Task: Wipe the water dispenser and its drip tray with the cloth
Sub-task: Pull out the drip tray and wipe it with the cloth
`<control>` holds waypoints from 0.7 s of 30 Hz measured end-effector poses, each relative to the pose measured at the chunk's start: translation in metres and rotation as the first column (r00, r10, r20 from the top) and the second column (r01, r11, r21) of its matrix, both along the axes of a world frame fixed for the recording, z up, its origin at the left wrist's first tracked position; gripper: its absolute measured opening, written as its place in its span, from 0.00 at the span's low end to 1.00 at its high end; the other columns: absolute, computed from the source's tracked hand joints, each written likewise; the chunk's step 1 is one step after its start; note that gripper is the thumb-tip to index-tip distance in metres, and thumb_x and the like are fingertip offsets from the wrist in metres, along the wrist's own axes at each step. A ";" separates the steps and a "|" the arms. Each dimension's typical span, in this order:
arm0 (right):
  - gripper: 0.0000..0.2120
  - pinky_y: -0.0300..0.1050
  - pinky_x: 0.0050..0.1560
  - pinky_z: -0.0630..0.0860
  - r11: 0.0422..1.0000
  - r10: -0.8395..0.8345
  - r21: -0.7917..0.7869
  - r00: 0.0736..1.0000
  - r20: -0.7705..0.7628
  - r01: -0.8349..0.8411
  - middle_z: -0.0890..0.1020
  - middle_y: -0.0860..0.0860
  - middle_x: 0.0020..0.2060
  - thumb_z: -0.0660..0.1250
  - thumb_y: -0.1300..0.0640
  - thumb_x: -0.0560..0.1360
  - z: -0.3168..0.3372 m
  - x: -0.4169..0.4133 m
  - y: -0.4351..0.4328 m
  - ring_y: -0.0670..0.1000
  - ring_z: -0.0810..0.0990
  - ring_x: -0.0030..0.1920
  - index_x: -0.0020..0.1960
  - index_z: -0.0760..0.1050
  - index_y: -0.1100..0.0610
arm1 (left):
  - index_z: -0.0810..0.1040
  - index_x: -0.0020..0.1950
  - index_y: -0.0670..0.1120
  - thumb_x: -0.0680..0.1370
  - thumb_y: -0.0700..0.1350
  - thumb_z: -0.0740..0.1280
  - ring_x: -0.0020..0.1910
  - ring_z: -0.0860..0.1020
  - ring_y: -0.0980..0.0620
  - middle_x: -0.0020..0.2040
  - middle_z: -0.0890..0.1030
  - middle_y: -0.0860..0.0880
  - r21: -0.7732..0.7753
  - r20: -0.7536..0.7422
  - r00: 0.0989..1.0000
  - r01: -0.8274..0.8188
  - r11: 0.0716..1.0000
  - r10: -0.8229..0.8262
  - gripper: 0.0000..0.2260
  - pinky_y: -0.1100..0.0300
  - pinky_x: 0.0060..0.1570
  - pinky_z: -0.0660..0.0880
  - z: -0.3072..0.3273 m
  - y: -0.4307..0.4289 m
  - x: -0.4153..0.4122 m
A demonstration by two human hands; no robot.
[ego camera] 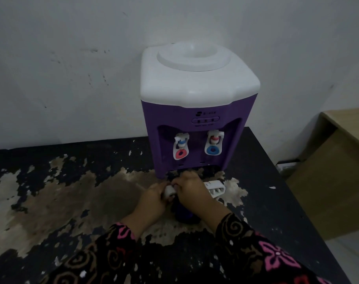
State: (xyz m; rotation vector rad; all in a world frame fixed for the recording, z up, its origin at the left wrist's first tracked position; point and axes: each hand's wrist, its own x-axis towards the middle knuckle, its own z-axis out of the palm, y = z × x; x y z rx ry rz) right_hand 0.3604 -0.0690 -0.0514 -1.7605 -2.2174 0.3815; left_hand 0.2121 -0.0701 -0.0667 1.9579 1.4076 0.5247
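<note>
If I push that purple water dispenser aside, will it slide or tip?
No bottle sits on the water dispenser, so it is likely light and should slide. It looks taller than its base is wide, so a push near the white top might tip it. The peeling table may snag its feet.

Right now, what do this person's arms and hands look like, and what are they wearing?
The left hand and right hand are bare: no gloves, no ring or watch showing. The left sleeve and right sleeve are long, ending at the wrists, in black fabric printed with brown swirls and bright pink flowers.
</note>
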 end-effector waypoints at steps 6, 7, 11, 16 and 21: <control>0.14 0.48 0.56 0.72 0.884 -0.448 -0.144 0.894 0.014 0.446 0.81 0.59 0.54 0.55 0.65 0.77 -0.014 0.085 -0.004 0.57 0.77 0.54 0.54 0.78 0.62 | 0.79 0.55 0.47 0.71 0.39 0.70 0.45 0.71 0.59 0.47 0.71 0.54 0.190 -0.075 0.996 0.071 0.979 -0.057 0.13 0.78 0.42 0.64 0.004 0.001 -0.013; 0.13 0.49 0.54 0.73 0.853 -0.503 -0.165 0.865 -0.006 0.495 0.81 0.61 0.53 0.56 0.65 0.77 -0.016 0.092 -0.006 0.58 0.78 0.53 0.55 0.78 0.63 | 0.79 0.55 0.47 0.71 0.39 0.69 0.45 0.72 0.58 0.48 0.72 0.53 0.220 -0.110 0.990 0.107 0.970 -0.084 0.13 0.75 0.43 0.65 0.004 -0.001 -0.015; 0.13 0.44 0.54 0.71 0.886 -0.450 -0.147 0.892 -0.043 0.440 0.81 0.59 0.54 0.58 0.62 0.77 -0.019 0.078 -0.004 0.57 0.78 0.53 0.56 0.78 0.61 | 0.79 0.52 0.46 0.71 0.38 0.68 0.44 0.76 0.51 0.49 0.75 0.47 0.347 -0.290 0.923 0.347 0.871 -0.252 0.11 0.63 0.41 0.74 0.006 -0.010 -0.013; 0.13 0.45 0.53 0.72 0.833 -0.533 -0.198 0.845 -0.042 0.516 0.81 0.60 0.53 0.57 0.63 0.77 -0.025 0.088 -0.008 0.58 0.79 0.53 0.56 0.77 0.63 | 0.77 0.42 0.46 0.65 0.37 0.74 0.37 0.76 0.51 0.41 0.76 0.47 0.436 -0.379 0.875 0.457 0.776 -0.302 0.10 0.60 0.28 0.76 0.012 -0.017 -0.009; 0.13 0.40 0.52 0.70 0.876 -0.462 -0.178 0.885 -0.050 0.448 0.82 0.58 0.54 0.58 0.62 0.77 -0.026 0.079 -0.010 0.56 0.79 0.53 0.57 0.78 0.62 | 0.77 0.42 0.47 0.63 0.37 0.75 0.36 0.75 0.53 0.41 0.76 0.48 0.438 -0.382 0.872 0.464 0.771 -0.308 0.12 0.64 0.27 0.74 0.009 -0.019 -0.014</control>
